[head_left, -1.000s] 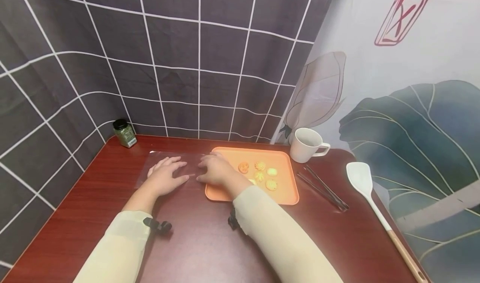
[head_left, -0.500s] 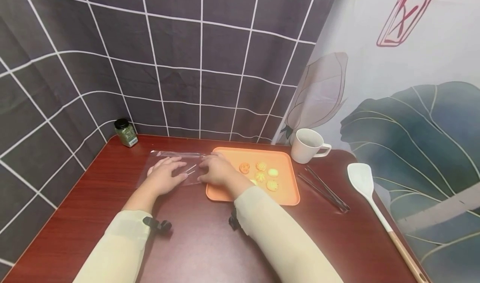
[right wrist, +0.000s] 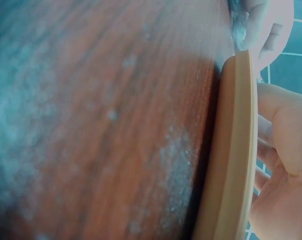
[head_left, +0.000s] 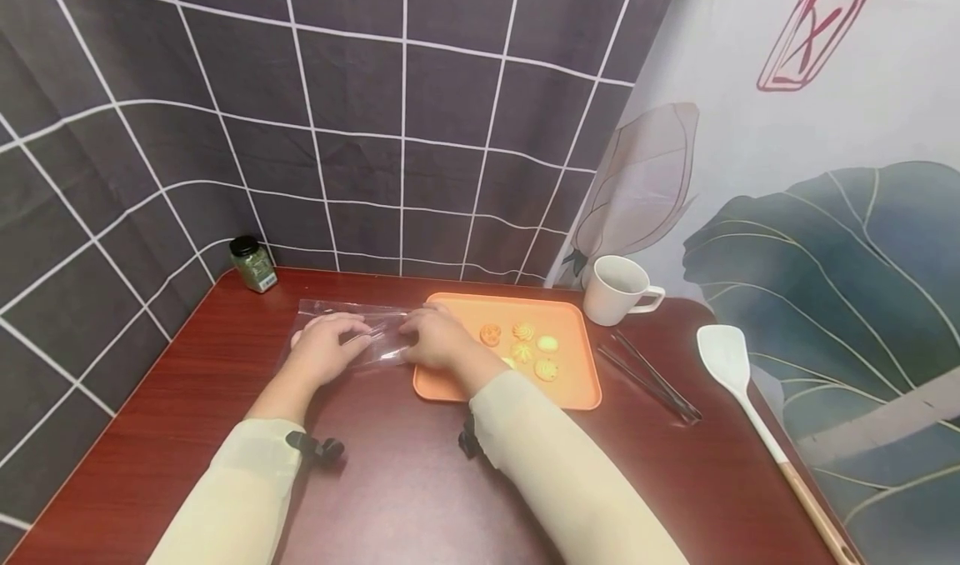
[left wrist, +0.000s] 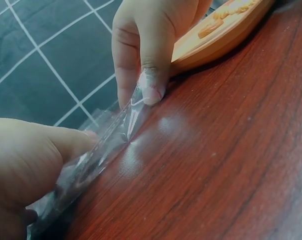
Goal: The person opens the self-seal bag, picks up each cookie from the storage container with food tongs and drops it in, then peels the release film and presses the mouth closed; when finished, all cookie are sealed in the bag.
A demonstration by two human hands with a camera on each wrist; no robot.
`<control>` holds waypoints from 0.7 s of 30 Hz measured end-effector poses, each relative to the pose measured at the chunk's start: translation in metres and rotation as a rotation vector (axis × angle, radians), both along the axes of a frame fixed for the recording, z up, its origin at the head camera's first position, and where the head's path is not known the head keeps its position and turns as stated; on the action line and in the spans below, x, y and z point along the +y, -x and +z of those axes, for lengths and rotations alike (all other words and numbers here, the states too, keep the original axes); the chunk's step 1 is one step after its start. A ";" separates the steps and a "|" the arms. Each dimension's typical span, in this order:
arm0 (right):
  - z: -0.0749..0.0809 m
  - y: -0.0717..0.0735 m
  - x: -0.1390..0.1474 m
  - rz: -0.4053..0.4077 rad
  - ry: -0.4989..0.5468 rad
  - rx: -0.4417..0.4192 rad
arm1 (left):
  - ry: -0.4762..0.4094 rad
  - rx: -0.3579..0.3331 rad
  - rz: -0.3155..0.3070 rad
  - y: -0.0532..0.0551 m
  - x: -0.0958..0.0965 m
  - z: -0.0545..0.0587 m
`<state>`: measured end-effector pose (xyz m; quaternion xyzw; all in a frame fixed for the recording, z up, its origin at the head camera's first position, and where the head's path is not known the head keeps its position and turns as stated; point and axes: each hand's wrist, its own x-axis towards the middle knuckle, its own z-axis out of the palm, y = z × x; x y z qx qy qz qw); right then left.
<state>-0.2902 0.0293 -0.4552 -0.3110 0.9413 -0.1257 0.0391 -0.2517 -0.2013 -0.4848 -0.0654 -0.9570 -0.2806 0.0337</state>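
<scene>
A clear plastic bag (head_left: 388, 350) lies left of the orange tray (head_left: 572, 392) and stretches between both hands. My left hand (head_left: 324, 352) grips its left part. In the left wrist view, the left thumb (left wrist: 73, 145) lies along the bag's crinkled edge (left wrist: 98, 159). My right hand (head_left: 437, 338) reaches over the tray's left end and pinches the bag's right end between thumb and finger, as the left wrist view shows. Several small biscuits (head_left: 522, 331) sit on the tray, one partly behind the right forearm. In the right wrist view the tray wall (right wrist: 230, 155) hides part of the right hand (right wrist: 286, 140).
A jar with green contents (head_left: 255, 265) stands at the back left corner. Behind the tray's right corner is a white mug (head_left: 617, 292). Metal tongs (head_left: 651, 377) lie right of the tray, then a white spatula (head_left: 727, 357) near the table's right edge.
The bag's near edge has come up and now shows bright folds between the hands. Fingers of both hands have curled in on it. The tray and biscuits stay put.
</scene>
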 end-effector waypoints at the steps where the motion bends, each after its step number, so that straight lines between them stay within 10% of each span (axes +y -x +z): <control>1: 0.001 0.000 0.000 0.006 -0.002 0.003 | -0.012 0.010 0.006 0.000 0.000 0.000; 21: 0.002 0.001 0.000 0.010 0.003 -0.012 | -0.159 0.048 0.029 0.002 -0.009 -0.001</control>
